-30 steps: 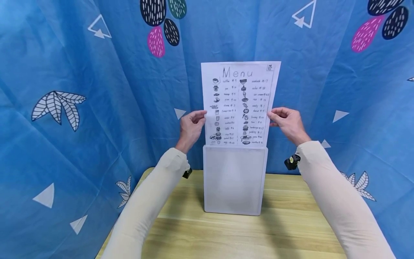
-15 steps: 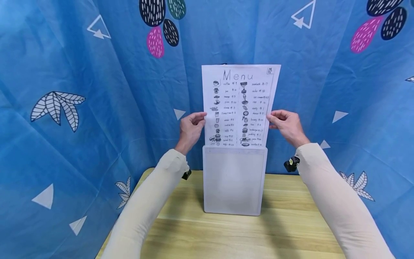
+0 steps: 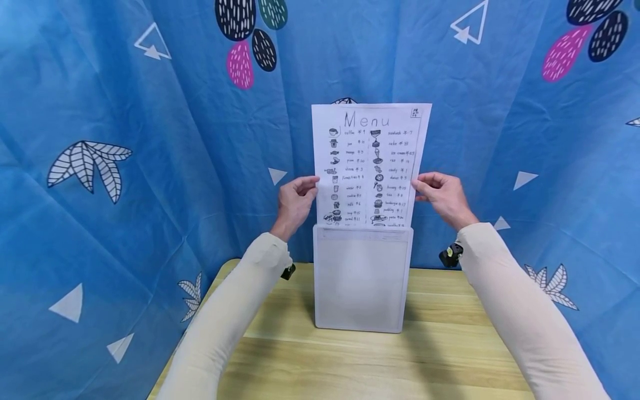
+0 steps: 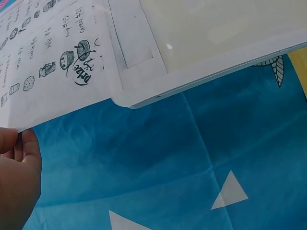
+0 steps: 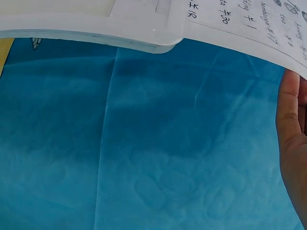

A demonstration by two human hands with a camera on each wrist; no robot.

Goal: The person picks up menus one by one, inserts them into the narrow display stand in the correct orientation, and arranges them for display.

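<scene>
A white paper menu (image 3: 371, 166) with small food drawings and prices stands upright, its lower end inside a clear plastic sign holder (image 3: 360, 283). My left hand (image 3: 295, 203) pinches the menu's left edge between thumb and fingers. On the opposite edge, my right hand (image 3: 442, 194) pinches the paper at about the same height. The left wrist view shows the paper's bottom part behind the holder's clear front, below the holder's top rim (image 4: 125, 98). In the right wrist view, my right hand's fingers (image 5: 290, 103) hold the paper edge beside the holder's corner (image 5: 165, 40).
The holder stands on a light wood table (image 3: 360, 361). Behind and to the sides hangs a blue patterned curtain (image 3: 150, 166). Black wrist cameras sit at the left cuff (image 3: 288, 271) and right cuff (image 3: 451, 255).
The menu has slid down a little into the holder, and its lowest printed line has dropped to the holder's rim. Both hands have lowered slightly with it. The holder stays put.
</scene>
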